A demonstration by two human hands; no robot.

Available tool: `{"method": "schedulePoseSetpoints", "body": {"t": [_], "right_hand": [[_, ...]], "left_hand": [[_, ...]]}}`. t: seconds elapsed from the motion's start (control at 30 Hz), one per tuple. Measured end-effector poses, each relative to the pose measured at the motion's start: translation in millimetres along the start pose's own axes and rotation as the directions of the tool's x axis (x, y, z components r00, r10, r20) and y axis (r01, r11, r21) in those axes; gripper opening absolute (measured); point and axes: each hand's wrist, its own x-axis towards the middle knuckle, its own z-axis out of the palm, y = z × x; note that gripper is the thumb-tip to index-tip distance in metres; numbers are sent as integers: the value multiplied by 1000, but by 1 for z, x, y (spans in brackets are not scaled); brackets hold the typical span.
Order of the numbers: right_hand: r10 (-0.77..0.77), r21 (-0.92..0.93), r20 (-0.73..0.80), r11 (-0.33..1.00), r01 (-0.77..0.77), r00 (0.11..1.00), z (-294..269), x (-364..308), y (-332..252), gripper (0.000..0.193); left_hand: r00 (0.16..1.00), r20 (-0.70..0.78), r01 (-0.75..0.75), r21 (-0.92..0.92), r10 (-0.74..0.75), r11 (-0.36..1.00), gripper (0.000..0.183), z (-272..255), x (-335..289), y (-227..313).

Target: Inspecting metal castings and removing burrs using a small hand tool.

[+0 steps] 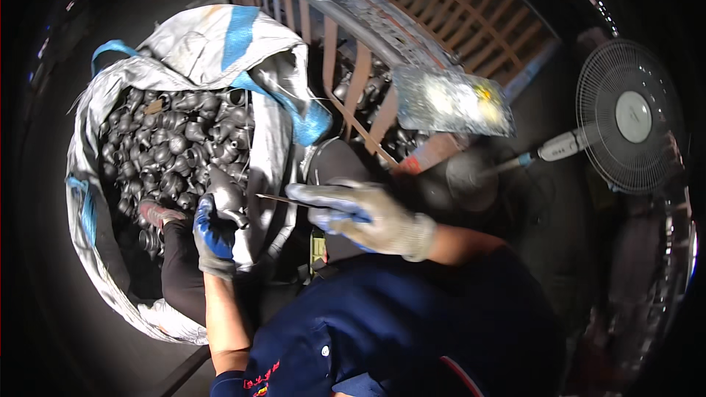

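Observation:
My left hand (213,234), in a grey glove with a blue palm, is closed around a grey metal casting (229,197) with a rounded body and a narrower end. It is held over the near right part of a big white woven sack (92,143). Inside the sack lies a heap of similar dark grey castings (165,148). To the right, my right hand (368,215), in a pale glove with blue patches, grips a thin, narrow hand tool (278,199). The tool's tip points left toward the casting, apart from it. Whether it is a file or a blade I cannot tell.
Beyond my hands stands a rusty slatted metal crate (353,88) with more castings in it. A clear plastic-wrapped package (454,101) rests at its near corner. A standing fan (616,116) is at the right. My shoe (159,214) is against the heap in the sack.

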Motion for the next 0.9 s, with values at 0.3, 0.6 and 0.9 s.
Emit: {"method": "schedulePoseSetpoints", "body": {"t": [0.3, 0.6, 0.9], "right_hand": [[-171, -646, -635, 652, -397, 753, -148, -129, -54, 40], [-55, -721, -668, 295, -627, 742, -174, -146, -40, 29], [-129, -860, -489, 236, -452, 863, -158, -106, -30, 31]], "left_hand": [[976, 216, -100, 348, 24, 932, 12, -75, 15, -34], [997, -66, 45, 60, -41, 997, 12, -45, 7, -27], [975, -217, 70, 123, -42, 990, 12, -18, -1, -24]]}}
